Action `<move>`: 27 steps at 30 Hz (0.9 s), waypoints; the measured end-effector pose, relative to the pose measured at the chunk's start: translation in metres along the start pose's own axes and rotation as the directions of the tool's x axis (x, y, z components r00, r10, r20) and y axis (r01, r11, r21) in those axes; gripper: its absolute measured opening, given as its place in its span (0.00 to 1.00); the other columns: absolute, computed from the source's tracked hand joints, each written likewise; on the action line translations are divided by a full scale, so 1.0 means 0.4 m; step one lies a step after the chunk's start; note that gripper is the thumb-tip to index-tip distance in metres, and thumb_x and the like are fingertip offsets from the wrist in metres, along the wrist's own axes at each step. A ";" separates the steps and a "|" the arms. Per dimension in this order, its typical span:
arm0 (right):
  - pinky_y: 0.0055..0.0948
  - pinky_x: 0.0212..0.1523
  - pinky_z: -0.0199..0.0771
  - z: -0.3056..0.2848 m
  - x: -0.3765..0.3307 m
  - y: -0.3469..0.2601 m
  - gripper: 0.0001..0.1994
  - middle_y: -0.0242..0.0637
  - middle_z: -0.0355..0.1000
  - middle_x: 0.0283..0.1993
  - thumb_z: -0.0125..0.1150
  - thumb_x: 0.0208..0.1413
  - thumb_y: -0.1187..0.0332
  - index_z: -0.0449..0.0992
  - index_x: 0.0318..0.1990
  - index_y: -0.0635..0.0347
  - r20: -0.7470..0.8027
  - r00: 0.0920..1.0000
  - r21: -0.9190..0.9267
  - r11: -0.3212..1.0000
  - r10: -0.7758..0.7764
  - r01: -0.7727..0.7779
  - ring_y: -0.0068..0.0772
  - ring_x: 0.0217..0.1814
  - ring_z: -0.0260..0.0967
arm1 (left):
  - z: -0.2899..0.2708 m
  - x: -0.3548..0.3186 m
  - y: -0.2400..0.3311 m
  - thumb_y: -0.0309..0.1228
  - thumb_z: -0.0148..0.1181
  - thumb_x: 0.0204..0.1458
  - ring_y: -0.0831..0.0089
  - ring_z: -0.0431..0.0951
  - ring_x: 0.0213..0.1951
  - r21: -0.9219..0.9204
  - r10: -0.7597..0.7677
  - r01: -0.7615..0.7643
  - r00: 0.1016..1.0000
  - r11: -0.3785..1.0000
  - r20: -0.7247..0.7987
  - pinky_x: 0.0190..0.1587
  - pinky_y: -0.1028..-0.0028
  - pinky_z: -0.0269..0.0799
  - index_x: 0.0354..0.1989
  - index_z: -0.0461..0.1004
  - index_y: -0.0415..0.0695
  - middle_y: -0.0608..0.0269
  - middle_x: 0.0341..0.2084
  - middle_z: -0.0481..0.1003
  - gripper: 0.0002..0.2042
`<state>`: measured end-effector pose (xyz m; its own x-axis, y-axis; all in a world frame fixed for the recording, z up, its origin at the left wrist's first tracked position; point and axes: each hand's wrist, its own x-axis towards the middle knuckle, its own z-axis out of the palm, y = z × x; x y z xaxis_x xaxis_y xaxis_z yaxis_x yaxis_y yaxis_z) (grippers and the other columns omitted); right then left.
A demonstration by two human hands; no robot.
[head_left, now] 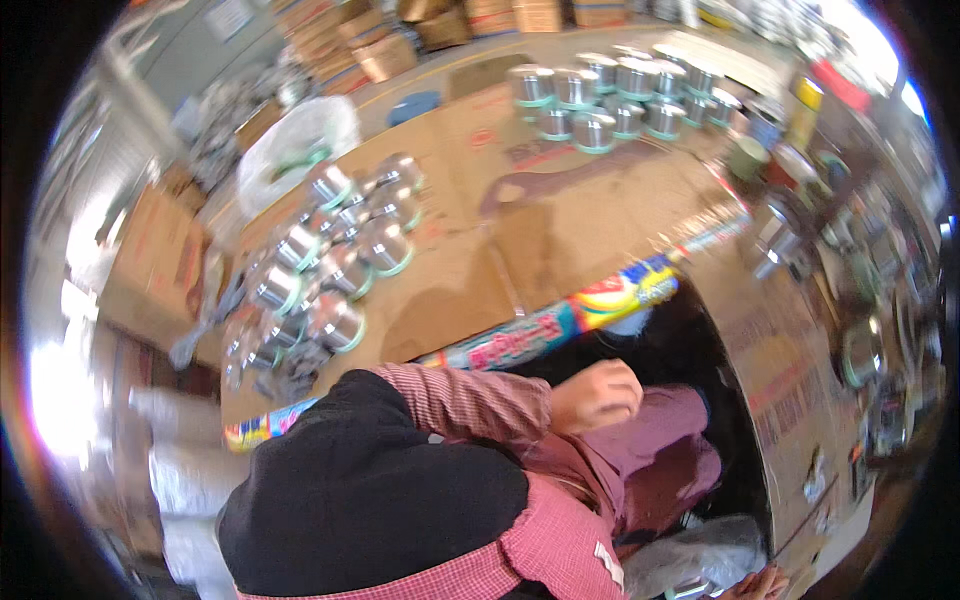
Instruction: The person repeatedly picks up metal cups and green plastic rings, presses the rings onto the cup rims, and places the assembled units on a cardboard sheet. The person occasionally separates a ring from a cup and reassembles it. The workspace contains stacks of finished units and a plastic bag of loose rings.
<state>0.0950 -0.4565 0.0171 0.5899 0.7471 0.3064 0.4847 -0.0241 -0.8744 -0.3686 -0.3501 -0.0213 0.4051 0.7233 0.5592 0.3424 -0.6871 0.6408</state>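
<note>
My left hand [598, 396] hangs over my lap with its fingers curled in, and no object shows in it. At the lower right edge, my right hand [762, 584] is partly cut off, its fingers bent at the edge of a clear plastic bag [700, 548]. A small shiny metal piece [688, 588] shows beside the bag, low in the picture. Ahead of me, a cardboard-covered table [450, 290] carries a cluster of shiny metal cups [385, 245] with pale green rims on the left. Stacked at its far side are several more metal cups [593, 130].
A colourful printed strip [560, 325] runs along the table's near edge. On the right, a cardboard-topped surface [770, 370] borders machinery and cans [800, 110]. Behind the table are a white plastic sack [300, 140], a blue stool [413, 107] and stacked cartons [385, 55].
</note>
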 end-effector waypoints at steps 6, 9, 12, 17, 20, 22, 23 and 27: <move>0.23 0.17 0.47 0.261 0.089 -0.222 0.15 0.26 0.55 0.20 0.65 0.59 0.76 0.64 0.26 0.53 0.406 0.913 0.558 0.784 0.030 -0.274 0.21 0.17 0.50 | -0.500 -0.249 0.037 0.33 0.59 0.59 0.58 0.73 0.50 0.353 -0.224 0.475 0.797 0.806 -0.561 0.55 0.62 0.67 0.40 0.78 0.46 0.57 0.45 0.76 0.06; 0.22 0.19 0.48 0.355 0.085 -0.315 0.17 0.24 0.51 0.22 0.64 0.60 0.77 0.60 0.26 0.52 0.510 0.860 0.602 0.717 -0.005 -0.353 0.17 0.19 0.46 | -0.755 -0.398 0.096 0.29 0.65 0.47 0.53 0.72 0.52 0.594 0.046 0.696 0.633 0.405 -0.773 0.58 0.58 0.66 0.41 0.80 0.46 0.58 0.45 0.76 0.12; 0.16 0.18 0.43 0.438 0.064 -0.360 0.17 0.21 0.49 0.25 0.57 0.64 0.78 0.56 0.29 0.50 0.563 0.820 0.641 0.683 -0.107 -0.350 0.10 0.20 0.40 | -0.970 -0.599 0.172 0.33 0.70 0.45 0.51 0.70 0.58 0.590 0.112 0.798 0.602 -0.121 -0.791 0.61 0.54 0.65 0.55 0.75 0.47 0.51 0.54 0.72 0.25; 0.15 0.17 0.43 0.490 0.012 -0.397 0.17 0.23 0.50 0.26 0.56 0.65 0.79 0.55 0.29 0.51 0.638 0.743 0.630 0.692 -0.204 -0.351 0.12 0.19 0.40 | -1.064 -0.932 0.161 0.39 0.79 0.43 0.48 0.64 0.67 -0.001 -0.075 0.977 0.016 0.213 -0.997 0.70 0.56 0.59 0.69 0.63 0.37 0.39 0.63 0.68 0.44; 0.16 0.18 0.44 0.487 -0.006 -0.407 0.17 0.25 0.51 0.26 0.56 0.64 0.80 0.55 0.29 0.53 0.695 0.691 0.617 0.657 -0.198 -0.433 0.12 0.19 0.40 | -1.000 -1.012 0.085 0.26 0.78 0.42 0.56 0.66 0.66 -0.006 -0.027 0.783 0.013 0.622 -1.000 0.69 0.63 0.60 0.72 0.58 0.40 0.47 0.65 0.66 0.46; 0.16 0.18 0.44 0.478 -0.004 -0.403 0.17 0.25 0.51 0.26 0.55 0.64 0.80 0.55 0.29 0.53 0.697 0.696 0.600 0.671 -0.173 -0.435 0.12 0.18 0.40 | -0.986 -0.997 0.076 0.21 0.77 0.42 0.59 0.65 0.66 0.109 0.078 0.773 0.077 0.625 -0.994 0.70 0.64 0.59 0.73 0.56 0.42 0.49 0.66 0.64 0.48; 0.16 0.18 0.44 0.473 0.002 -0.398 0.17 0.25 0.51 0.26 0.56 0.64 0.80 0.55 0.28 0.53 0.695 0.699 0.601 0.671 -0.169 -0.435 0.12 0.18 0.41 | -0.980 -0.974 0.094 0.20 0.76 0.41 0.60 0.65 0.65 0.089 0.068 0.810 0.061 0.580 -0.996 0.70 0.65 0.59 0.73 0.56 0.42 0.50 0.66 0.63 0.48; 0.18 0.17 0.42 0.440 0.030 -0.353 0.19 0.23 0.53 0.22 0.61 0.61 0.79 0.56 0.27 0.50 0.632 0.775 0.565 0.699 -0.024 -0.439 0.13 0.17 0.44 | -0.887 -0.756 0.151 0.16 0.73 0.44 0.56 0.60 0.71 0.133 0.159 0.835 0.056 0.534 -0.986 0.73 0.57 0.57 0.76 0.51 0.44 0.53 0.73 0.56 0.50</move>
<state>-0.0801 -0.3272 0.0779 0.0371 0.9991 0.0204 -0.2854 0.0301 -0.9579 -0.7710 -0.5862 0.0351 -0.7586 -0.0016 0.6516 0.6341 0.2280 0.7388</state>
